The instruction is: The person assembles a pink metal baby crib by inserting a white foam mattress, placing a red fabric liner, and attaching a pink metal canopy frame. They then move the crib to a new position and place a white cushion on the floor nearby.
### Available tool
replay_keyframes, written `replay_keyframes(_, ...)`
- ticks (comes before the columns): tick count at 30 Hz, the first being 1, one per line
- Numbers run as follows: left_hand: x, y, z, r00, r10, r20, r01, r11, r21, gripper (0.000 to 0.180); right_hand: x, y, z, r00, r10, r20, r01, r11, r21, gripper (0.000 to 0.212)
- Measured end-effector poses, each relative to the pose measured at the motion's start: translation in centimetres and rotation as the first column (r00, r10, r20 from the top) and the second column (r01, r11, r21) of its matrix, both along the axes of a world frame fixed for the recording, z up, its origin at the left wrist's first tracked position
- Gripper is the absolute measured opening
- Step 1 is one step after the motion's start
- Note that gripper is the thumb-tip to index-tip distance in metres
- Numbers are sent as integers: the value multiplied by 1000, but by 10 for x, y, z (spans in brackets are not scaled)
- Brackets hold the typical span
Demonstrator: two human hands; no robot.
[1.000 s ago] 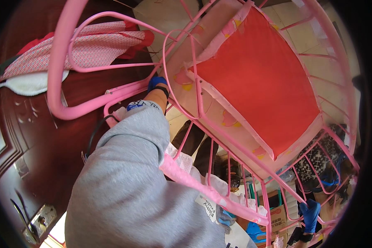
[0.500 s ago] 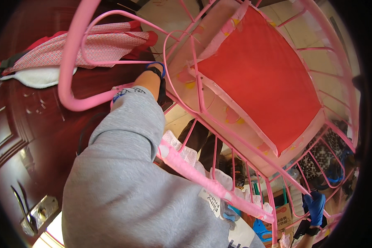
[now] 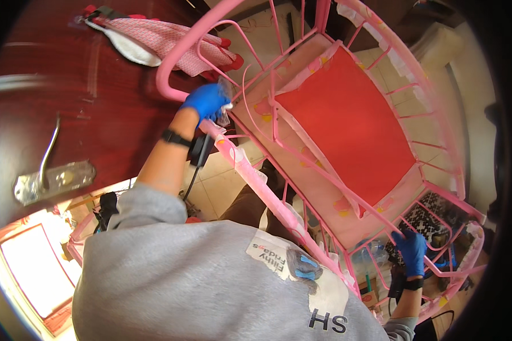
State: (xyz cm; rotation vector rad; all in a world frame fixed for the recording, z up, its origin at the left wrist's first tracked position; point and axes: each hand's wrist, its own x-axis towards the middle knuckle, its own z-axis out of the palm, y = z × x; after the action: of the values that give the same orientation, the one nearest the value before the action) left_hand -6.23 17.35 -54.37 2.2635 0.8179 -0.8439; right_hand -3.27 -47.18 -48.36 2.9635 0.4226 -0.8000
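Note:
A pink metal crib-like frame point(image 3: 328, 181) with thin bars stands before me, a red flat panel point(image 3: 347, 128) lying inside on its pale pink patterned base point(image 3: 310, 170). My left hand point(image 3: 206, 102), in a blue glove, is closed round the thick pink top rail near its rounded corner. Beside those fingers is a crumpled clear, plastic-like piece point(image 3: 224, 116). At lower right, my blue-gloved right hand point(image 3: 411, 250) grips a thin pink bar; its fingertips are partly hidden. White-and-pink wrapping point(image 3: 250, 176) covers the nearest rail.
A dark red door point(image 3: 68, 102) with a metal handle point(image 3: 50, 153) stands at left. A pink-and-red cloth point(image 3: 159, 42) hangs against it. Pale floor tiles point(image 3: 224, 190) show under the frame. A black-and-white patterned item point(image 3: 432, 219) lies beyond my right hand, among assorted clutter.
My left hand, mostly hidden behind the rail and sleeve before, now shows fully on the top rail. The view has shifted, bringing more door into sight. My right hand stays on the thin bar.

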Motion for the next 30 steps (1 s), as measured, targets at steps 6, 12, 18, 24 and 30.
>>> replay_keyframes(6,-158,-47,60,915,370,163,-339,922,-189,22,-22,17,15,969,139,204,-116,986,-120,41)
replay_keyframes(12,-279,-74,-7,888,439,-138,-455,882,-120,21,-33,26,0,890,254,378,-193,962,-192,41)
replay_keyframes(18,-362,-88,-86,871,-83,-485,38,994,-102,44,-59,49,-57,895,59,442,-63,998,-6,30)
replay_keyframes(24,-336,-91,-87,831,-85,-550,-50,973,-226,59,-68,34,-69,990,-126,70,121,990,76,31)
replay_keyframes(30,-274,-90,-70,886,282,-367,-431,794,-429,57,-74,28,-75,982,-63,179,43,993,109,28)
